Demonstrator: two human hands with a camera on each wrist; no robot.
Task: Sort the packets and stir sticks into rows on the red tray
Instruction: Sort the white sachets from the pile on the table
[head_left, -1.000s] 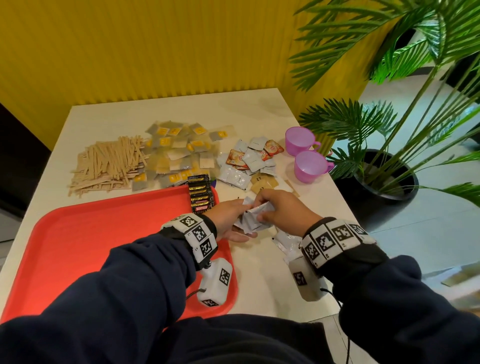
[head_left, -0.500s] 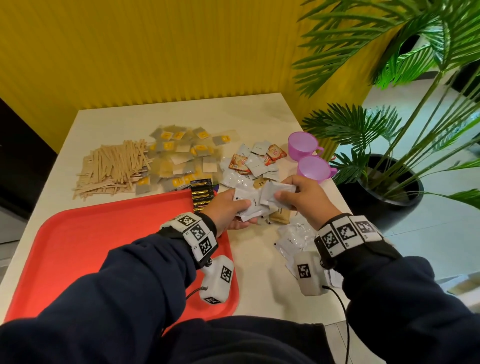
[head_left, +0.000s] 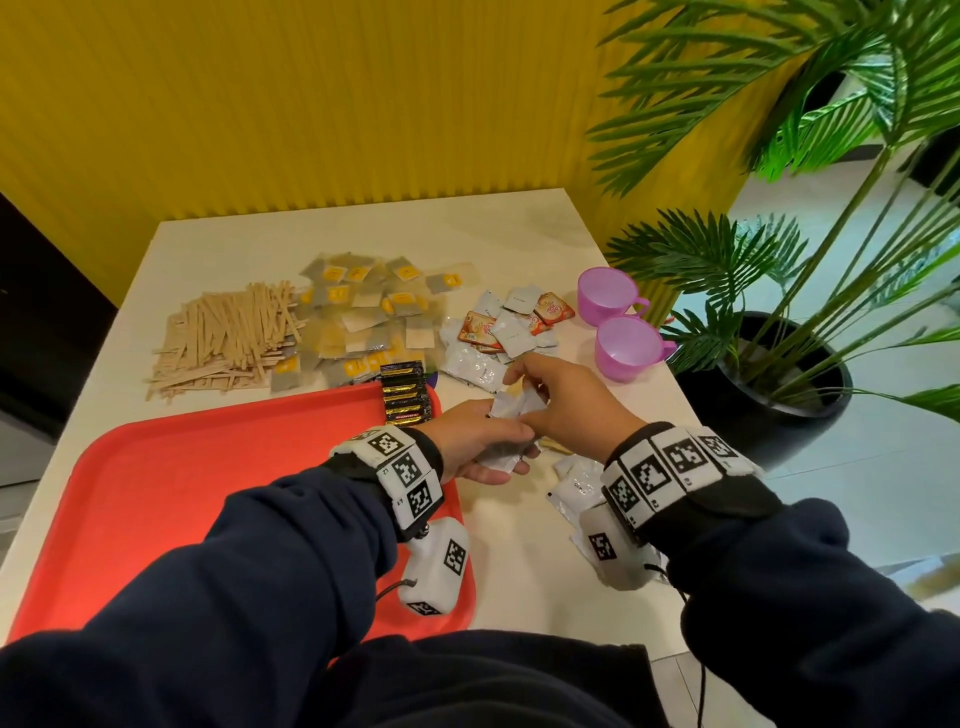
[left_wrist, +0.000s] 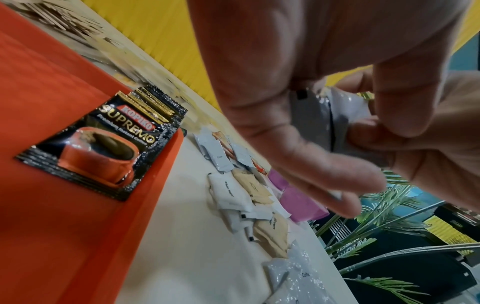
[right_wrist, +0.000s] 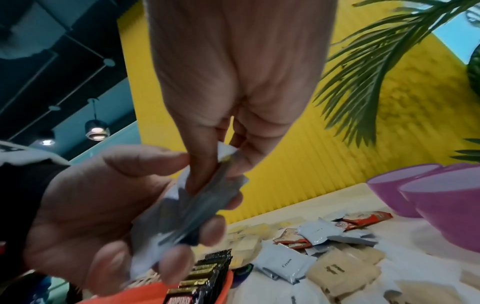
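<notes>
My left hand (head_left: 475, 441) grips a stack of white packets (head_left: 506, 423) just off the red tray (head_left: 156, 499), at its 3 o'clock edge. My right hand (head_left: 563, 402) pinches the stack's top packet. Black Kopiko sachets (head_left: 405, 392) sit in the tray's 1 o'clock corner; stir sticks (head_left: 223, 338) lie on the counter (head_left: 519, 582) at 11 o'clock.

Navy sleeves (head_left: 270, 561), white marker-printed wristbands (head_left: 402, 470).

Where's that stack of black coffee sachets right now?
In the head view the black coffee sachets lie overlapped in the far right corner of the red tray, just beyond the left hand and beside the white packets.
</notes>
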